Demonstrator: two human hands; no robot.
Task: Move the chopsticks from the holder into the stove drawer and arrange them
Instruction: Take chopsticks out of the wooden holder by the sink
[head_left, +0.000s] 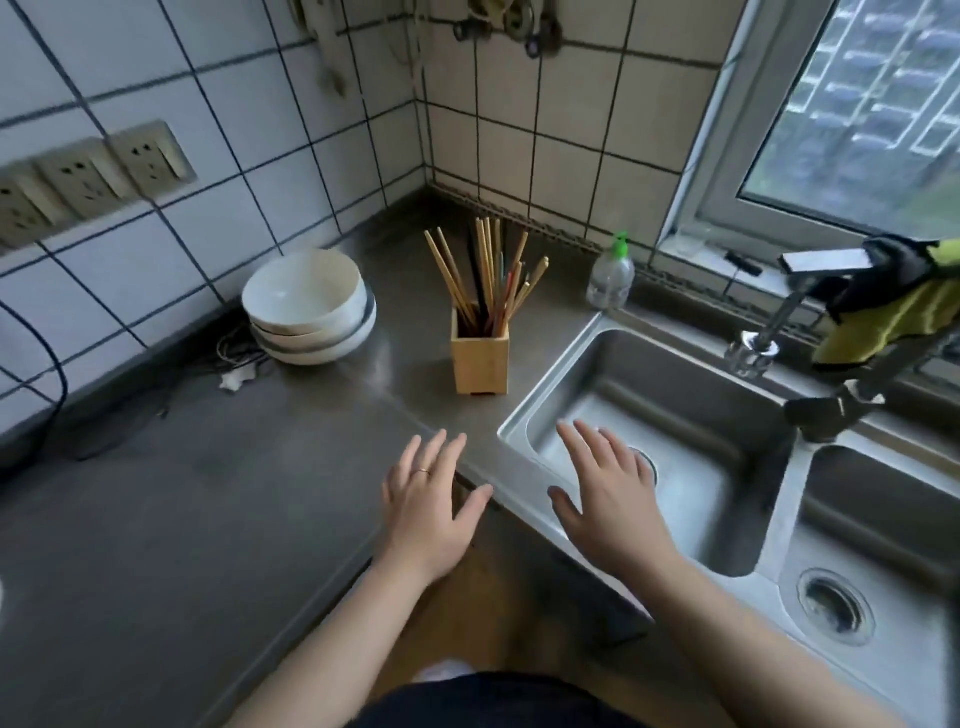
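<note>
Left hand (427, 506): lower centre, fingers spread, empty, over the counter (171, 519) edge.
Right hand (605, 499): spread, empty, over the sink (519, 423) rim.
Chopsticks (485, 275): centre frame, upright in the wooden holder (480, 361).
Bowls (309, 306): stacked, left of holder.

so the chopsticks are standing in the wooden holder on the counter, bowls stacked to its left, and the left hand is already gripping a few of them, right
Not quite. The head view shows the chopsticks standing in the wooden holder with the bowls stacked to its left, but the left hand grips nothing: it is open over the counter edge, well short of the holder.
</note>
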